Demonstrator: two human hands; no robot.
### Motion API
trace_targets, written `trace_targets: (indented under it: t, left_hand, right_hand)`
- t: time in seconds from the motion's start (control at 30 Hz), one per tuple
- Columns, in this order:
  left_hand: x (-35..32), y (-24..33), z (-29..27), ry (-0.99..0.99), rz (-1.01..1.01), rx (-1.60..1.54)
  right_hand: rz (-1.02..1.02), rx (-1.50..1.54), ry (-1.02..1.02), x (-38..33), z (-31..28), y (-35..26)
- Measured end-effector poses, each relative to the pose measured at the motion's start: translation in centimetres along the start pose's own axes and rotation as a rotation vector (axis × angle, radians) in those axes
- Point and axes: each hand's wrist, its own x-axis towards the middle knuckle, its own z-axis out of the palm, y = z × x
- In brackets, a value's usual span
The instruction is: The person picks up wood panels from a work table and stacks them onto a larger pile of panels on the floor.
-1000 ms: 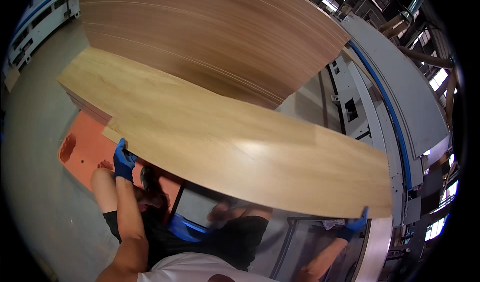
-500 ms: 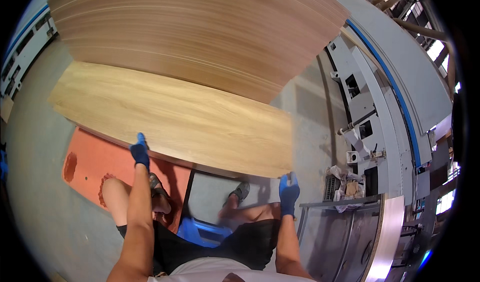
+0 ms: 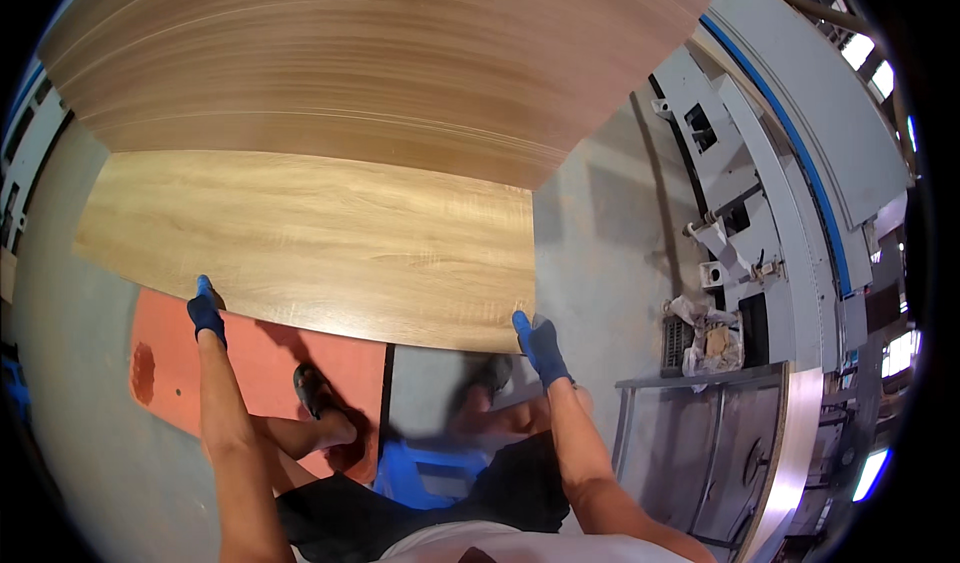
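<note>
A long, light wood-grain board stretches across in front of me, its far edge against the stack of boards. My left hand, in a blue glove, is closed on the board's near edge towards the left, thumb on the top face. At the near right corner, my right hand, also blue-gloved, grips the board with its thumb on top. The fingers of both hands are mostly hidden beneath the board.
Beyond the board rises a tall stack of wood-toned boards. An orange-red mat and a blue plastic stool are below me. To the right stand a long grey machine, a metal-framed table and a crate of scraps.
The board has shifted left, and its near edge now lies more level. Both hands have moved left with it. My right thumb now rests over the board's corner.
</note>
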Motion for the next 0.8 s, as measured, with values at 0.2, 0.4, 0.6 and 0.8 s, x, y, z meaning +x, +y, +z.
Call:
trace_targets:
  t: [0.2, 0.4, 0.6, 0.8]
  left_hand:
    - [0.9, 0.1, -0.8, 0.075, -0.033, -0.138]
    - [1.8, -0.5, 0.4, -0.069, -0.08, -0.118]
    - [12.0, -3.1, -1.8, -0.284, -0.168, -0.068]
    - [9.5, -4.2, 2.2, -0.466, -0.227, -0.154]
  right_hand:
    - [0.05, -0.217, -0.024, -0.3, 1.0, -2.1]
    - [-0.074, -0.26, 0.081, -0.9, 1.5, -1.5]
    - [-0.007, -0.295, 0.086, -1.0, 3.4, -3.0]
    - [0.026, -0.292, 0.116, -0.9, 2.4, -0.8]
